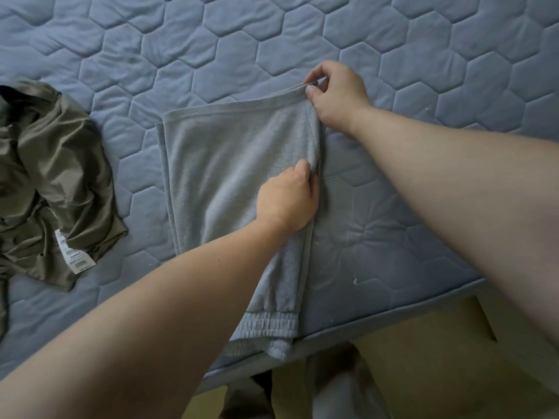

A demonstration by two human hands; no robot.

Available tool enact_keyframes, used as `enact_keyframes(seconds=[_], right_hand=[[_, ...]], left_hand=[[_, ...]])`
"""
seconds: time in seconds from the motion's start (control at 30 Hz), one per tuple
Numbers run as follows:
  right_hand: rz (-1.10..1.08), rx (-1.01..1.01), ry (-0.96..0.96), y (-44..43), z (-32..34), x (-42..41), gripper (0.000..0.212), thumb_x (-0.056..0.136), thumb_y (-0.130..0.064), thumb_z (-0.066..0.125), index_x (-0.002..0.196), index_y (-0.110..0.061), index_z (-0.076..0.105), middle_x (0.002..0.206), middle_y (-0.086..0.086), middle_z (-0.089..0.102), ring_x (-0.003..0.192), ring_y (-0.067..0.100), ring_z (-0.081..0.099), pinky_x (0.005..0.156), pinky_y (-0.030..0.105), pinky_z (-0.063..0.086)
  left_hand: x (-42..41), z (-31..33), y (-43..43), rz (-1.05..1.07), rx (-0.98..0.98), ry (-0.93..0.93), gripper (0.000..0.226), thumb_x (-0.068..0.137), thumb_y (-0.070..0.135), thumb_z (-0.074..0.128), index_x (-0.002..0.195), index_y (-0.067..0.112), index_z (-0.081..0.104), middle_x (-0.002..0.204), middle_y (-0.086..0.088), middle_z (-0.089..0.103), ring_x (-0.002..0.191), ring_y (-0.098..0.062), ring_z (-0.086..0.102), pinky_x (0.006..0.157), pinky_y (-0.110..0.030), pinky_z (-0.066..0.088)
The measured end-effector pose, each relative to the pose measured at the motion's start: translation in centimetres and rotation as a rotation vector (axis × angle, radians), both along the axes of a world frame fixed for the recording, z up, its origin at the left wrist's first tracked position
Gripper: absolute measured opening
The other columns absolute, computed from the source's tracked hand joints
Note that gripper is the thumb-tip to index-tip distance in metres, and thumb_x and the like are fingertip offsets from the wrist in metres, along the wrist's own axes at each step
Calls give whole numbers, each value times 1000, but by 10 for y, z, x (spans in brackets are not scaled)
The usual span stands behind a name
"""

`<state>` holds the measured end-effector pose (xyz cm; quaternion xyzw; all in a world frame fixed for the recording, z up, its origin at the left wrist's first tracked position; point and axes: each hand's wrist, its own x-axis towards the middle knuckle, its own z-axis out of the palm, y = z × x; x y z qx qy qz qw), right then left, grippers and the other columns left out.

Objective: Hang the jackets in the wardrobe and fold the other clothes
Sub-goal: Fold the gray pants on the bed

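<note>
Bed (423, 71): blue quilted cover, hexagon stitching.

Grey sweatpants (230, 164): folded lengthwise, lying flat on the bed, running from its middle to the near edge. The elastic cuffs (269, 323) lie at that edge and the lowest layer hangs slightly over it.

Right hand (335, 95): thumb and fingers pinch the far right corner of the sweatpants, lifting the hem slightly off the cover.

Left hand (287, 201): fingers curled over the right-hand edge of the sweatpants about midway along, gripping the fabric there.

Olive-green garment (60, 176): crumpled heap near the left edge of the bed, well apart from the sweatpants. A white label (74, 252) shows on its near side.
</note>
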<state>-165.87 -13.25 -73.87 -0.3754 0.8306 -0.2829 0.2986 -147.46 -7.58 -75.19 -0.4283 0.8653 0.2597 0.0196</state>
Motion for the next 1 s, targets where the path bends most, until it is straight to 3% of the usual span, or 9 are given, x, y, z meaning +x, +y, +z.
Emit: enact_keyframes(seconds=[0.1,0.2,0.27,0.33,0.37,0.5,0.63,0.83,1.0], right_hand=[[-38,30,27,2,-6,-2,12,97,-24,60,105,-21,68,92,-7,62,90,11,58,79,17,41],[-5,160,52,5,-18,-2,20,100,-23,57,116,-16,66,112,2,68,111,20,61,93,22,41],[33,233,53,4,-22,2,27,101,-26,54,124,-15,62,128,7,65,122,26,57,100,27,40],[66,240,64,1,-22,8,35,101,-32,52,132,-16,57,136,11,59,126,29,54,105,30,39],[87,233,78,-1,-22,10,38,101,-34,51,135,-17,55,139,13,54,126,30,53,108,32,38],[177,262,167,-7,-21,19,35,100,-35,51,132,-19,53,139,14,45,122,34,53,109,41,41],[159,270,217,-10,-21,19,28,100,-33,54,123,-17,57,138,14,45,118,35,55,106,44,44],[158,313,231,-15,-23,25,33,99,-34,58,127,-17,57,138,14,47,121,34,54,106,42,44],[163,322,237,-15,-25,22,31,100,-37,57,125,-19,56,137,14,47,122,35,54,107,43,43]], left_hand=[[-4,-6,1,-20,48,-4,24,104,34,40,86,19,33,67,8,34,62,-29,42,57,-35,29],[-4,-9,-5,-62,105,-20,28,105,43,38,90,19,40,78,2,51,72,-29,48,62,-36,32],[4,-9,-23,-31,39,11,29,104,45,39,92,19,44,90,-7,60,77,-30,52,66,-37,34],[15,-7,-53,30,-60,43,20,102,34,44,99,15,51,105,-13,59,91,-35,56,72,-40,38],[23,-6,-71,52,-132,8,18,98,27,47,107,12,54,113,-15,57,101,-36,55,79,-43,40],[59,1,-144,161,-292,-315,52,81,14,53,133,15,48,140,-12,46,131,-35,41,103,-50,35],[89,6,-189,163,-202,-483,39,90,18,53,128,9,55,131,-19,54,126,-41,49,101,-53,39],[111,13,-209,173,-148,-383,28,88,24,69,113,11,63,123,-20,57,117,-41,53,94,-51,48],[113,15,-214,238,-189,-427,25,87,27,68,111,18,69,118,-18,65,114,-41,57,94,-48,48]])
